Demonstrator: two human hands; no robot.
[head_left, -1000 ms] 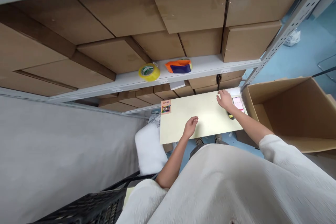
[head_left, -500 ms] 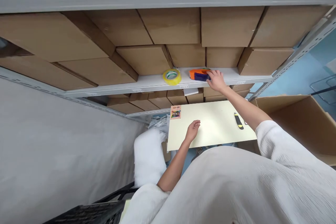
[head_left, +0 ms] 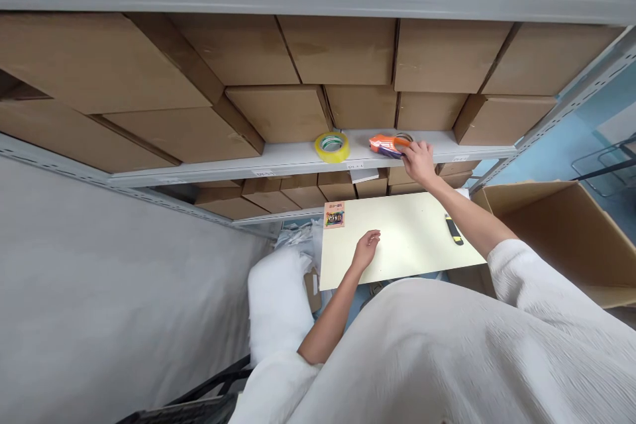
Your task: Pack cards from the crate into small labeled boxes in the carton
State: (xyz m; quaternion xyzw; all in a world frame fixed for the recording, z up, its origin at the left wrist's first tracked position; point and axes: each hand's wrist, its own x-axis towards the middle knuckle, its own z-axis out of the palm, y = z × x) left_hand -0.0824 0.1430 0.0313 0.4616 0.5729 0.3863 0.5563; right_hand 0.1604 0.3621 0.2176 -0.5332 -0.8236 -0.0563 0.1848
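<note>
My right hand (head_left: pixel 419 162) is closed on the right end of an orange and purple tape dispenser (head_left: pixel 386 145) at the shelf's front edge. Whether the dispenser still touches the shelf is hard to tell. To its left, a yellow roll of tape (head_left: pixel 332 147) lies on the shelf. My left hand (head_left: pixel 366 249) hovers above the pale tabletop (head_left: pixel 407 238), holding nothing, its fingers loosely curled and apart from the thumb. On that tabletop are a small printed pink card (head_left: pixel 334 214) at the left corner and a black and yellow box cutter (head_left: pixel 454 229) at the right.
Cardboard boxes (head_left: pixel 342 50) fill the grey metal shelf (head_left: pixel 293 154) in front of me. An open carton (head_left: pixel 561 232) stands at the right of the table. White wrapping material (head_left: pixel 278 305) is on the left, near a grey wall (head_left: pixel 124 278).
My right hand has closed round the tape dispenser and tilted it, shifting it slightly right. A ring behind it shows more now. My left hand has stayed nearly still.
</note>
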